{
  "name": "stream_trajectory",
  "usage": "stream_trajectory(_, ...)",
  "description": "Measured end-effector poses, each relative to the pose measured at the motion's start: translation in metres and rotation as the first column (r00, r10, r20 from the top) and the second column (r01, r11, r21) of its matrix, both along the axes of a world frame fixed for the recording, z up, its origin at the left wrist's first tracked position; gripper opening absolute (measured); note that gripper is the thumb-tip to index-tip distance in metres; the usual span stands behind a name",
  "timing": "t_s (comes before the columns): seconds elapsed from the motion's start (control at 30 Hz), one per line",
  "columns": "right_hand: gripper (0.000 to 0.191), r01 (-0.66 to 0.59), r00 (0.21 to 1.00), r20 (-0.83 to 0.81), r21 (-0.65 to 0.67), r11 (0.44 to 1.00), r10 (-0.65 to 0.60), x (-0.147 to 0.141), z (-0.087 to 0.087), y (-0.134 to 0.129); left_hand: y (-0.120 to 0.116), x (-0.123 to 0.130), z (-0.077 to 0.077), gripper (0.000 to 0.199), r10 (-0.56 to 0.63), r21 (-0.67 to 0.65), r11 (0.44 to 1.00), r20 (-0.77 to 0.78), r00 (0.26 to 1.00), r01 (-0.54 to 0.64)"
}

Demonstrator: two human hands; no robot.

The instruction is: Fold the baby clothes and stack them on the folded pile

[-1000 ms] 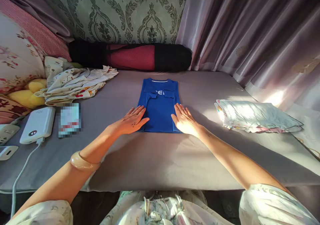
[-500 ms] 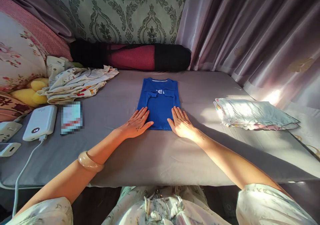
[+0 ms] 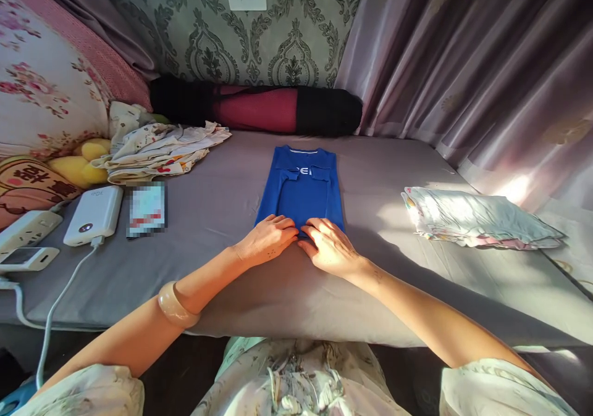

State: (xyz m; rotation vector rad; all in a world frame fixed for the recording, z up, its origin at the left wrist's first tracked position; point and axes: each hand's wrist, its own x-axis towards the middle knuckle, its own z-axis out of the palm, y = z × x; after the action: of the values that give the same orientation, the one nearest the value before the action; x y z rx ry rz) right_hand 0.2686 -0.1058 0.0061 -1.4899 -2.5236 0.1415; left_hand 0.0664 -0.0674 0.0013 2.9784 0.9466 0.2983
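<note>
A blue long-sleeved shirt (image 3: 303, 191) lies on the grey sheet in front of me, its sides and sleeves folded inward and white letters showing between the cuffs. Its collar points away from me. My left hand (image 3: 271, 237) has its fingers curled over the near hem, left of the middle. Close beside it, my right hand (image 3: 328, 243) grips the same hem, thumb toward me and fingers bent on top. The fingertips almost meet. Part of the hem is hidden under both hands.
Folded pale cloths (image 3: 482, 218) lie at the right. A rumpled pile of printed clothes (image 3: 171, 150) is at the left, near a white power bank (image 3: 95, 215) with a cable and a power strip (image 3: 30, 231). A black and red roll (image 3: 259, 107) lies along the wall.
Both hands have gone from lying flat on the shirt's lower sides to curling at its near hem, closer together. The view has shifted slightly left.
</note>
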Motion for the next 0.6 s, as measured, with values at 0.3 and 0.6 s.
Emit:
stream_trajectory(0.3, 0.022, 0.089, 0.995, 0.041, 0.123, 0.988, -0.094, -0.002, -0.001, 0.011, 0.004, 0.006, -0.002, 0.028, 0.098, 0.060, 0.993, 0.048, 0.994, -0.101)
stream_trajectory(0.6, 0.052, 0.179, 0.976, 0.094, 0.166, 0.970, -0.197, 0.043, -0.001, 0.009, 0.003, -0.025, -0.002, 0.035, 0.194, 0.075, 0.977, 0.065, 0.979, -0.198)
